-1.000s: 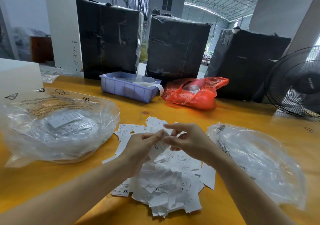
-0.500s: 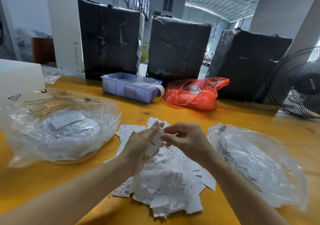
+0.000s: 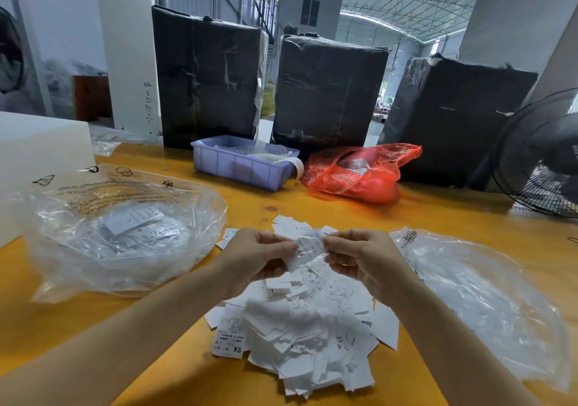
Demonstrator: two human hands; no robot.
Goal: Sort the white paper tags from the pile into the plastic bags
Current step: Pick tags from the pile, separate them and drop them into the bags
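Nearest the viewer, the pile (image 3: 300,337) of white tags lies on the table (image 3: 312,211) between the two forearms, largely unsorted; one loose tag at its left edge reads "XS".

Just above the pile, the left hand (image 3: 256,257) and right hand (image 3: 356,257) pinch one tag (image 3: 308,246) between them by its two ends — fingers curled, the tag held flat and clear of the pile. The print on it is too blurred to read.

Step in hand, by judgement: reading the tag to settle which bag it goes in. The next move calls for one hand to let go and the other to carry the tag to a bag mouth.

The left bag (image 3: 119,230) already holds a number of tags. The right bag (image 3: 481,299) lies crumpled; its contents cannot be made out.

Farther back on the yellow table stand a blue tray (image 3: 240,168) and a red bag (image 3: 359,171), side by side. A fan (image 3: 541,155) stands at the right edge.

Behind these — three black-wrapped bales (image 3: 325,89) and a warehouse hall under a curved roof.
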